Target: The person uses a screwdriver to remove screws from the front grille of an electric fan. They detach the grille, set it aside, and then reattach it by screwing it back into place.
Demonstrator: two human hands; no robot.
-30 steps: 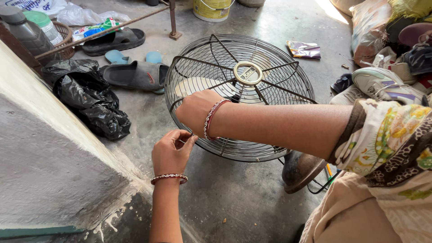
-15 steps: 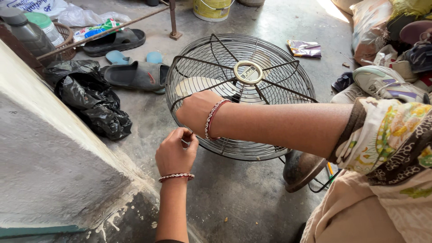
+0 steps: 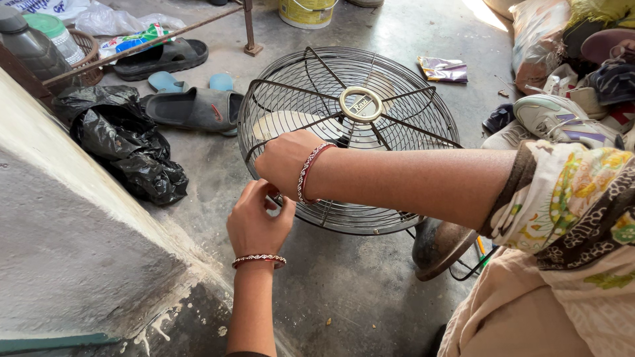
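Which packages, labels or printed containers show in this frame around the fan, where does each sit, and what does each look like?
Badge: centre of the fan grille, round, cream ring.
Wrapper: floor right of the grille, flat, crumpled, purple and silver.
Pouch: upper left, behind a rusty rod, green, white and red.
Bucket: top edge, yellowish, printed label.
Jar: far left, clear, green lid.
No screens or signs.

The round dark wire fan guard [image 3: 350,139] was thin metal, dull with a worn sheen, and its pale ring hub [image 3: 360,104] looked like smooth plastic. The grey floor [image 3: 344,284] was rough, matt concrete. To the left, a crumpled black plastic bag [image 3: 126,142] shone glossy. The grey slipper [image 3: 195,108] beside it looked matt rubber. The printed sleeve [image 3: 569,192] on the right was soft cloth.
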